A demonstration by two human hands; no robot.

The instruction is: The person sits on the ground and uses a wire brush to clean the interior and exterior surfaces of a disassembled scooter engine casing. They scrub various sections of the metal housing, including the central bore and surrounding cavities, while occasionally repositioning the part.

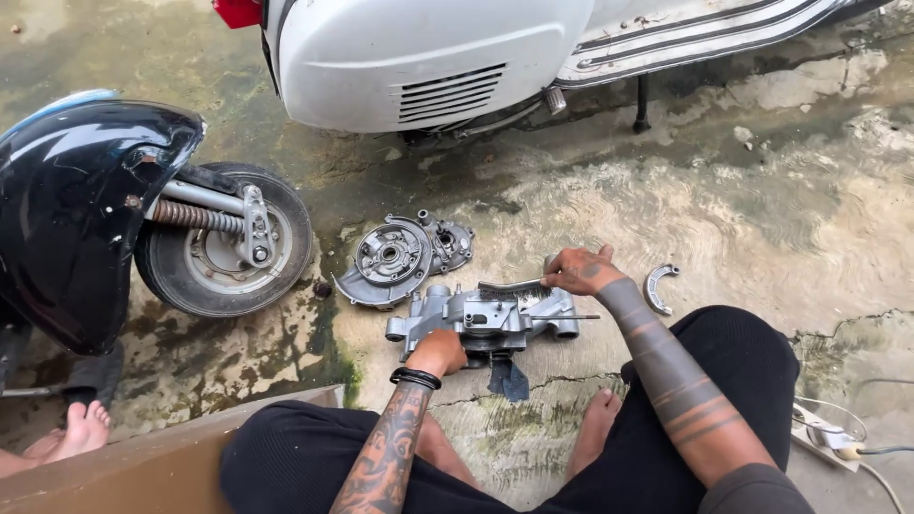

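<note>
Grey cast-metal engine casing (pixel 486 319) lies on the wet concrete floor (pixel 743 209), directly ahead of the seated person's knees; both hands are on it. Left hand (pixel 440 352): forearm runs up from the lap, a black wristband (pixel 415 378) at the wrist; fingers curled over the near edge of the casing, gripping it; fingertips hidden behind the metal. Right hand (pixel 579 270): forearm comes in from the right, angled up and left, wrist slightly bent; fingers closed narrowly at the far right end of the casing, apparently pinching something small; what it is cannot be told. A thin rod (pixel 576 317) sticks out of the casing to the right, below that hand.

Surface: concrete stained and damp, mossy green patch near the left knee; cracks run under the casing. A dark scrap (pixel 507 379) lies just below the casing. Round engine cover plate (pixel 395 259) rests just beyond the casing, up and left; a curved metal shoe (pixel 659 286) lies apart to the right of the right hand. Bare feet (pixel 595 426) of the person flank the floor between the knees.

Surroundings: white scooter body (pixel 419 57) stands across the top; black scooter (pixel 76 209) at left with its small wheel (pixel 224 252) and a spring shock; another person's bare foot (pixel 84 428) at lower left; a white power strip (pixel 828 440) with cables at lower right.
</note>
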